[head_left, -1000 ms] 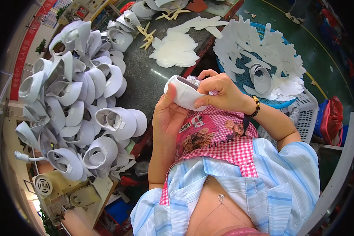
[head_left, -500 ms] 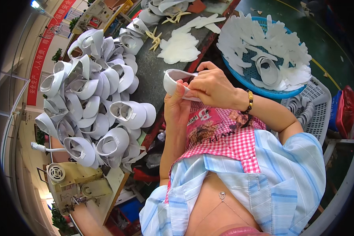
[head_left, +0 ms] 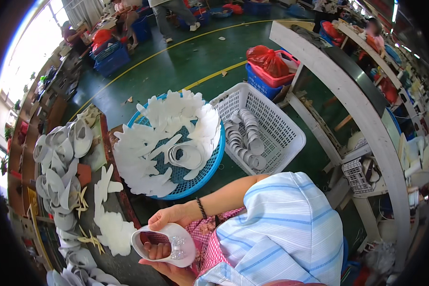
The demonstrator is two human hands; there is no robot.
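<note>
A white child's shoe upper (head_left: 188, 250) with a glittery silver bow sits between my two hands, low in the view. My right hand (head_left: 176, 215), with a dark beaded bracelet at its wrist, grips the upper's top edge with thumb and fingers. From below, my left hand (head_left: 174, 272) supports it, and bent fingers show through the oval opening. To the left, flat white cut pieces (head_left: 113, 233) lie in a pile on the dark workbench (head_left: 128, 264), beside pale yellow branching pieces (head_left: 91, 240). More white uppers (head_left: 64, 183) are heaped along the bench's far side.
A round blue basket (head_left: 222, 152) holds fanned white pieces and a coiled upper. Beside it, a white plastic crate (head_left: 291, 148) contains nested grey curved parts (head_left: 252, 138). A pale rack frame (head_left: 338, 81) stands at right. Red bags (head_left: 264, 62) and people are farther back.
My view has swung to the right, bringing in the crate, rack and floor. The upper has been turned so its opening and bow show; my right hand has moved from pinching its edge to gripping it.
</note>
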